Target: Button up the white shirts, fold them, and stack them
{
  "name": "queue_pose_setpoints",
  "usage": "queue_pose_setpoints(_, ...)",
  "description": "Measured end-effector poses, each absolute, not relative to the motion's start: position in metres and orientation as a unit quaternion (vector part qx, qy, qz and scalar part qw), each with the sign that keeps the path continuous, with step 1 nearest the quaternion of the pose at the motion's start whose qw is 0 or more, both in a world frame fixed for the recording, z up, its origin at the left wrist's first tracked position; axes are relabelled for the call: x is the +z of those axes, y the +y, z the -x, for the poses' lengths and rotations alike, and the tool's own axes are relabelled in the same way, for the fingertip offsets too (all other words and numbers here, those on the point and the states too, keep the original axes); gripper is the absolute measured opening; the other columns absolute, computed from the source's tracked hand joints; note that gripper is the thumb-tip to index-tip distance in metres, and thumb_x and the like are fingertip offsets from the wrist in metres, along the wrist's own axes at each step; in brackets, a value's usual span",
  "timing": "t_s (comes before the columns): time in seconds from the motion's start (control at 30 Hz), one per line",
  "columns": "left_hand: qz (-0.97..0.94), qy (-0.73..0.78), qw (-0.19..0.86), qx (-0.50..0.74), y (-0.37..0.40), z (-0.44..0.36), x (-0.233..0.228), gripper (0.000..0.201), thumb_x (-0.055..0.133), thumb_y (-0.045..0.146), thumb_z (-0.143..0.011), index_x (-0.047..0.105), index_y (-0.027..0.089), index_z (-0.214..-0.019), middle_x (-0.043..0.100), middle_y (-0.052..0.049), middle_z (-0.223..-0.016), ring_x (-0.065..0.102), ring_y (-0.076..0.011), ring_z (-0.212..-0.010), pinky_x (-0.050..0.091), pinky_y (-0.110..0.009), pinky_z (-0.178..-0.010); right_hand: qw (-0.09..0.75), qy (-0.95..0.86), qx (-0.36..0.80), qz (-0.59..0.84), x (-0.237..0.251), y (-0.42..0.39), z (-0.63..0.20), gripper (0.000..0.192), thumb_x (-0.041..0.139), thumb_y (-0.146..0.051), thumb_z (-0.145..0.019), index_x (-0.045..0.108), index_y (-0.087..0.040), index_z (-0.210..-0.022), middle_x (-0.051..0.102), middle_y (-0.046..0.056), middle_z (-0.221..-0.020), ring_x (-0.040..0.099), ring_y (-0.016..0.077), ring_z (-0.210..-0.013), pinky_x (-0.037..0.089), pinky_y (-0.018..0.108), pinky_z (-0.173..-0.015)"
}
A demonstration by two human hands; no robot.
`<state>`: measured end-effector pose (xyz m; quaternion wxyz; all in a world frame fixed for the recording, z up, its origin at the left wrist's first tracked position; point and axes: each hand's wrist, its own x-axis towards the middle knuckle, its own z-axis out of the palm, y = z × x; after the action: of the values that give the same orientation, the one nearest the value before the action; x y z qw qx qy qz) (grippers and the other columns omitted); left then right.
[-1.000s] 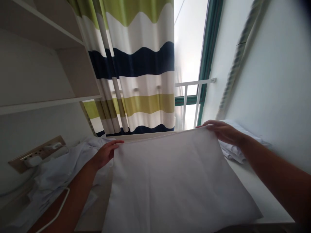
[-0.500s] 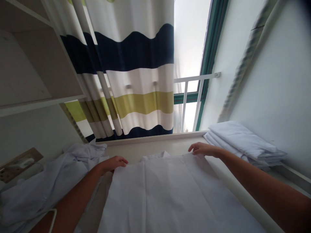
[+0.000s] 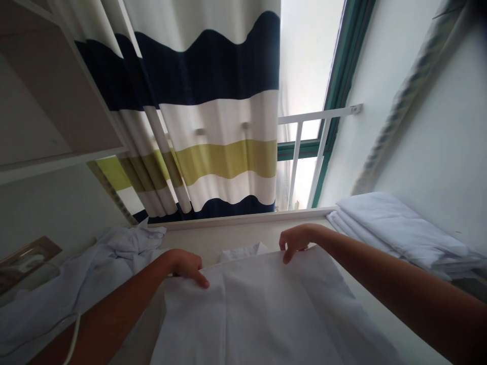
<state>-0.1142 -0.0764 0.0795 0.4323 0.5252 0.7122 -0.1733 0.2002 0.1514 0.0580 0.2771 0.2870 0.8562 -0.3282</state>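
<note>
A broad piece of white cloth [image 3: 262,309], looking like a garment, lies spread in front of me with a lengthwise crease. My left hand [image 3: 187,266] grips its far edge near the left corner, thumb on top and fingers hidden behind. Near the right corner, my right hand [image 3: 297,241] pinches that same edge between thumb and curled fingers. A small fold of white fabric [image 3: 243,252] sticks out beyond the edge, between the hands. The near end of the cloth runs out of view.
Crumpled white cloth [image 3: 95,268] lies at left, beside a wall socket [image 3: 28,261] and a pale cord [image 3: 74,334]. A folded white stack [image 3: 403,228] sits at right. Behind are a striped curtain [image 3: 213,116] and white railing [image 3: 319,115]; a shelf [image 3: 61,162] overhangs the upper left.
Both thumbs have come over onto the top of the cloth and the hands now grip its edge. My right hand has shifted left, bringing the hands closer together.
</note>
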Motion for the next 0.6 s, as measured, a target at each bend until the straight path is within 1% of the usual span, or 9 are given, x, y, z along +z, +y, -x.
queue_pose_setpoints(0.07, -0.537, 0.698, 0.438, -0.181, -0.079, 0.109, 0.078, 0.042, 0.076, 0.052, -0.063, 0.079, 0.019, -0.089, 0.077, -0.009, -0.087, 0.068, -0.0255, -0.071, 0.05, -0.032, -0.062, 0.298, 0.856, -0.335, -0.257, 0.056, 0.147, -0.192, 0.074, 0.088, -0.057, -0.049, 0.073, -0.017, -0.109, 0.072, 0.007, -0.093, 0.066, 0.0289, -0.082, 0.049, 0.038, -0.075)
queue_pose_setpoints(0.13, -0.56, 0.686, 0.432, -0.169, -0.079, 0.105, 0.077, 0.036, 0.074, 0.042, -0.065, 0.079, 0.021, -0.094, 0.078, -0.006, -0.093, 0.07, -0.0258, -0.081, 0.051, -0.032, -0.07, 0.289, 0.865, -0.343, -0.226, 0.056, 0.141, -0.186, 0.061, 0.086, -0.051, -0.055, 0.074, -0.019, -0.106, 0.072, 0.004, -0.097, 0.066, 0.0281, -0.089, 0.047, 0.037, -0.08)
queue_pose_setpoints(0.2, -0.583, 0.676, 0.424, -0.153, -0.077, 0.101, 0.079, 0.033, 0.07, 0.035, -0.067, 0.078, 0.022, -0.097, 0.078, -0.004, -0.096, 0.07, -0.0261, -0.088, 0.051, -0.031, -0.075, 0.274, 0.871, -0.353, -0.205, 0.059, 0.134, -0.183, 0.047, 0.081, -0.044, -0.065, 0.073, -0.021, -0.105, 0.073, 0.003, -0.1, 0.066, 0.0264, -0.092, 0.047, 0.034, -0.082)
queue_pose_setpoints(0.33, -0.625, 0.66, 0.401, -0.111, -0.09, 0.087, 0.09, 0.035, 0.063, 0.022, -0.07, 0.074, 0.023, -0.103, 0.075, -0.002, -0.109, 0.068, -0.0251, -0.097, 0.05, -0.03, -0.082, 0.237, 0.882, -0.357, -0.195, 0.077, 0.107, -0.197, 0.039, 0.072, -0.033, -0.075, 0.07, -0.022, -0.112, 0.072, 0.004, -0.108, 0.066, 0.026, -0.093, 0.048, 0.033, -0.078)
queue_pose_setpoints(0.4, -0.658, 0.658, 0.357, -0.082, -0.11, 0.075, 0.096, 0.037, 0.057, 0.016, -0.075, 0.072, 0.025, -0.107, 0.073, -0.002, -0.113, 0.066, -0.0243, -0.102, 0.048, -0.031, -0.088, 0.195, 0.899, -0.341, -0.192, 0.085, 0.083, -0.214, 0.032, 0.064, -0.03, -0.083, 0.068, -0.024, -0.114, 0.071, 0.006, -0.111, 0.066, 0.0264, -0.096, 0.047, 0.034, -0.08)
queue_pose_setpoints(0.43, -0.688, 0.657, 0.301, -0.065, -0.124, 0.067, 0.097, 0.035, 0.053, 0.015, -0.078, 0.071, 0.025, -0.106, 0.072, -0.003, -0.109, 0.066, -0.0241, -0.101, 0.047, -0.032, -0.089, 0.135, 0.924, -0.31, -0.18, 0.086, 0.069, -0.225, 0.03, 0.059, -0.028, -0.087, 0.068, -0.025, -0.116, 0.071, 0.006, -0.111, 0.066, 0.0263, -0.097, 0.047, 0.035, -0.081)
queue_pose_setpoints(0.47, -0.711, 0.655, 0.251, -0.054, -0.138, 0.06, 0.098, 0.039, 0.05, 0.012, -0.08, 0.069, 0.027, -0.11, 0.071, -0.003, -0.108, 0.065, -0.0236, -0.1, 0.047, -0.032, -0.089, 0.085, 0.943, -0.27, -0.177, 0.085, 0.054, -0.235, 0.033, 0.055, -0.024, -0.089, 0.066, -0.028, -0.119, 0.072, 0.007, -0.111, 0.066, 0.0269, -0.099, 0.046, 0.036, -0.083)
queue_pose_setpoints(0.53, -0.721, 0.658, 0.201, -0.078, -0.165, 0.046, 0.095, 0.051, 0.044, 0.004, -0.08, 0.066, 0.032, -0.117, 0.069, -0.003, -0.1, 0.065, -0.0219, -0.089, 0.047, -0.032, -0.082, 0.051, 0.96, -0.219, -0.166, 0.079, 0.025, -0.253, 0.039, 0.047, -0.013, -0.09, 0.066, -0.03, -0.119, 0.074, 0.006, -0.105, 0.068, 0.0252, -0.094, 0.047, 0.036, -0.082)
queue_pose_setpoints(0.6, -0.715, 0.663, 0.194, -0.109, -0.186, 0.036, 0.09, 0.057, 0.04, 0.003, -0.084, 0.063, 0.039, -0.122, 0.068, -0.005, -0.101, 0.063, -0.0238, -0.09, 0.047, -0.036, -0.082, 0.036, 0.968, -0.192, -0.157, 0.07, 0.005, -0.265, 0.047, 0.047, -0.006, -0.086, 0.066, -0.03, -0.122, 0.074, 0.006, -0.103, 0.069, 0.025, -0.093, 0.047, 0.037, -0.083)
